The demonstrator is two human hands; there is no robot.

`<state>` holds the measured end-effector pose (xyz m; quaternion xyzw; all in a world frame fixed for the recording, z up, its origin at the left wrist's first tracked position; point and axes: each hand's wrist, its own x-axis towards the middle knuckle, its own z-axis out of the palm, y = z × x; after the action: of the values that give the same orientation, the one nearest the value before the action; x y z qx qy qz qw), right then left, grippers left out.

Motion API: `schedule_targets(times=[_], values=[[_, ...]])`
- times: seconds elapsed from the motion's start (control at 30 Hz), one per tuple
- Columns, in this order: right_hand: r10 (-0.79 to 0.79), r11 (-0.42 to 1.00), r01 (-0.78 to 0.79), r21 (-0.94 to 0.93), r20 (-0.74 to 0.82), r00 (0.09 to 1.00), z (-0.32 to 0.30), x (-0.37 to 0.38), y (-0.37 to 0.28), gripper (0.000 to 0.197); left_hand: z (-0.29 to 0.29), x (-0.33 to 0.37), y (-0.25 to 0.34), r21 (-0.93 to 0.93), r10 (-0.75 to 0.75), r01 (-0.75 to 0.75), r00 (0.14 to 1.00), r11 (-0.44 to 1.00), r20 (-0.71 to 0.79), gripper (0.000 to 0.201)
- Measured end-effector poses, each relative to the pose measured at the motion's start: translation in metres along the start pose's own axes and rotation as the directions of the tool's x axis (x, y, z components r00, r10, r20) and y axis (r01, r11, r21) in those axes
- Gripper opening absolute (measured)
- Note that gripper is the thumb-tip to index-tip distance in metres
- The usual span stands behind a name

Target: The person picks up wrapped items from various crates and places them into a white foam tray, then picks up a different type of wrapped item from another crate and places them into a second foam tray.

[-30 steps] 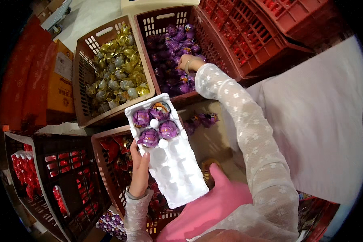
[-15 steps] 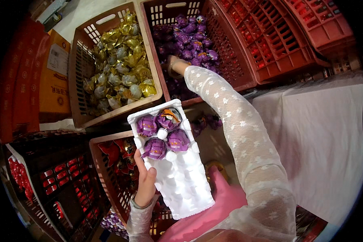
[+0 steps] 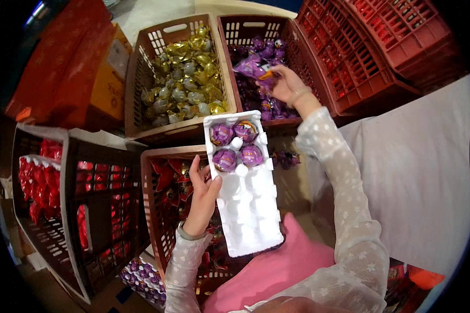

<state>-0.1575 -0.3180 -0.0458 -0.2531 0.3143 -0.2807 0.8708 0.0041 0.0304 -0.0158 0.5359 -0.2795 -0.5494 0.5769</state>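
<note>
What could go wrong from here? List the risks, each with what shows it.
1. The white tray could tip: its four purple-wrapped balls all sit at the far end, and the left hand is at just one side edge.
2. The purple-wrapped piece might slip down into the reddish-brown crate, since the right hand holds it by one end above there.
</note>
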Motion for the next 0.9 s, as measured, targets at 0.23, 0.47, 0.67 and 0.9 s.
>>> schedule_targets(times=[0.23,0.47,0.67,0.9], values=[[-0.112,0.973,0.162,-0.163,0.278,0.954,0.089,-0.152,0.032,0.036,-0.001,-0.015,0.012,-0.088,-0.153,0.159,0.986,0.983,0.066,0.075],[0.033,0.161,0.407,-0.899,0.417,0.908,0.123,-0.185,0.078,0.041,-0.006,0.002,-0.032,-0.228,-0.086,0.122,0.983,0.966,0.162,0.070],[0.004,-0.473,0.449,-0.758,0.508,0.862,0.158,-0.184,0.114,0.032,0.006,-0.001,-0.034,-0.033,0.052,-0.051,0.998,0.998,0.031,0.068],[-0.002,-0.368,0.522,-0.770,0.562,0.827,0.159,-0.176,0.117,0.038,0.009,-0.007,-0.025,0.035,-0.022,0.021,1.000,0.999,0.015,0.071]])
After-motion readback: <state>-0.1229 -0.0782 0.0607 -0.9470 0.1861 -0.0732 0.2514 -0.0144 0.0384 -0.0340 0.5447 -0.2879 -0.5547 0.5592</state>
